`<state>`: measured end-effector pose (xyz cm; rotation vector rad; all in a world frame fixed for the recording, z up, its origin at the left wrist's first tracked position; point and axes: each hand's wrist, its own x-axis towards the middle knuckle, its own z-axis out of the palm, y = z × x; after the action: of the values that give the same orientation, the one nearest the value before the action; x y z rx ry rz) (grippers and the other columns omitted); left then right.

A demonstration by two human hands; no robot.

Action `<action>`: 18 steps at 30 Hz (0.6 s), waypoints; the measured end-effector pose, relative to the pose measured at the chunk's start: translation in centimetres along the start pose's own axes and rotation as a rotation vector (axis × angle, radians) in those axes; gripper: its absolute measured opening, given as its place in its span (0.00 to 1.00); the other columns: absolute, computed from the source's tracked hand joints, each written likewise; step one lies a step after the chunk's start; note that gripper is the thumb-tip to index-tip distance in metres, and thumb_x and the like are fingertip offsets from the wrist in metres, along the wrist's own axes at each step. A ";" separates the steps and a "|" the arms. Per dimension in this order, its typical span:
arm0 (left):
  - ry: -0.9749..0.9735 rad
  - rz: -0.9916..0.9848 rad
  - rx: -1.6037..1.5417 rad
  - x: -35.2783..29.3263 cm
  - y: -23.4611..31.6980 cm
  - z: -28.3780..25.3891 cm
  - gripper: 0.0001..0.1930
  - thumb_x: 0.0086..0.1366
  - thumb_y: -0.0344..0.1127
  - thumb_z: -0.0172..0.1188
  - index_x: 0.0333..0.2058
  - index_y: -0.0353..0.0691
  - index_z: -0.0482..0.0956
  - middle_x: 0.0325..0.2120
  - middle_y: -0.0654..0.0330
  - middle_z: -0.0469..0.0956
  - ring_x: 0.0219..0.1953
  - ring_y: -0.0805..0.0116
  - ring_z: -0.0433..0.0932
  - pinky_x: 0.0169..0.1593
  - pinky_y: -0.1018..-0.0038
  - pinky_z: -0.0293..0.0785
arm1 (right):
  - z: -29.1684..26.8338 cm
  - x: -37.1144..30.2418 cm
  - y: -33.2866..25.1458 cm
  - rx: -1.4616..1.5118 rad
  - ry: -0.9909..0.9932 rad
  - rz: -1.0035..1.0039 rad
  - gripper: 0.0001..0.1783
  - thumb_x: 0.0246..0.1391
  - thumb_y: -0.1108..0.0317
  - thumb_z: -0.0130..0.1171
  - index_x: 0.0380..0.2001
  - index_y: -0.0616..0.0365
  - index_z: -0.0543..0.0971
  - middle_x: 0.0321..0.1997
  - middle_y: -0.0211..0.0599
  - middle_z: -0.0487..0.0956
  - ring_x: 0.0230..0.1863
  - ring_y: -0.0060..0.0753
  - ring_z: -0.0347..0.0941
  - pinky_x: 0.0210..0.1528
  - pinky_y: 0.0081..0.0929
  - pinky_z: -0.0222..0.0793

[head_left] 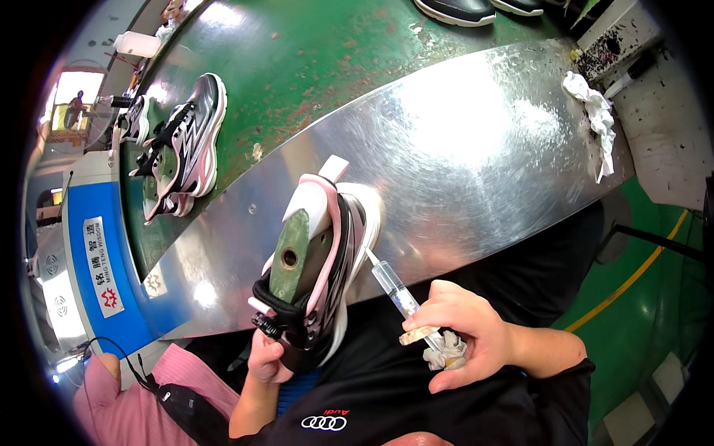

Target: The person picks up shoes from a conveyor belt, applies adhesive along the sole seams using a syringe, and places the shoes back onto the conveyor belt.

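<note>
Sneaker (347,253), black and pink on a white sole, slanted across the near edge of the metal sheet (439,215), heel pointing away; green last (286,281) inside. Left hand (268,360) closed on its lace end; a slack grip there could let the shoe roll and pull the sole edge off line. Right hand (480,327) curled round the rear of a clear syringe (394,285), crumpled tissue (448,349) bunched in the palm. Tissue might slip under the fingers, making for an uneven push and a blob. Nozzle (370,256) close by the sole edge; contact, cannot tell. Tilted inward, it may smear the upper. Person in pink (195,372) near the left forearm; a bumped elbow would jog the shoe. Farther: white paper (595,119) at the sheet's right end, awkwardly placed for wiping a drip. Farthest, on the green surface (297,59): other sneakers (199,141) left, black shoes (457,11) at top, well apart, little risk.
</note>
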<state>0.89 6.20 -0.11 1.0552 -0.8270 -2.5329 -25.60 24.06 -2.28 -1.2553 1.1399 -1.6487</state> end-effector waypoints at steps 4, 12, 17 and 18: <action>-0.054 -0.071 -0.069 0.1 -1.4 1.5 0.42 0.45 0.27 0.63 0.59 0.27 0.53 0.55 0.45 0.65 0.56 0.52 0.68 0.61 0.59 0.62 | 0.1 0.4 -1.2 0.002 -0.015 0.012 0.37 0.34 0.49 0.73 0.45 0.61 0.74 0.36 0.34 0.78 0.28 0.31 0.62 0.31 0.26 0.57; -0.222 -0.213 -0.275 1.3 -2.8 2.9 0.41 0.45 0.21 0.58 0.60 0.28 0.51 0.56 0.44 0.64 0.58 0.51 0.66 0.62 0.56 0.60 | -0.5 0.7 -4.8 0.059 -0.160 0.188 0.32 0.37 0.58 0.72 0.46 0.59 0.73 0.38 0.31 0.76 0.30 0.33 0.62 0.35 0.26 0.58; -0.311 -0.387 -0.400 2.5 -3.8 3.1 0.38 0.45 0.18 0.55 0.59 0.31 0.56 0.55 0.47 0.66 0.58 0.52 0.65 0.62 0.55 0.58 | -1.0 -0.3 -7.2 0.054 -0.164 0.225 0.34 0.35 0.55 0.73 0.45 0.61 0.75 0.38 0.31 0.79 0.29 0.29 0.62 0.32 0.23 0.57; -0.349 -0.387 -0.403 2.9 -4.2 3.4 0.38 0.45 0.18 0.55 0.59 0.32 0.57 0.54 0.47 0.67 0.58 0.53 0.65 0.61 0.56 0.60 | -1.2 -0.4 -7.9 0.037 -0.143 0.228 0.35 0.33 0.52 0.74 0.44 0.62 0.76 0.37 0.30 0.81 0.28 0.25 0.62 0.31 0.21 0.56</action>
<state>-3.71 9.60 -2.34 0.7042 -0.1633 -3.0842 -27.01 27.19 4.92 -1.1539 1.1160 -1.3836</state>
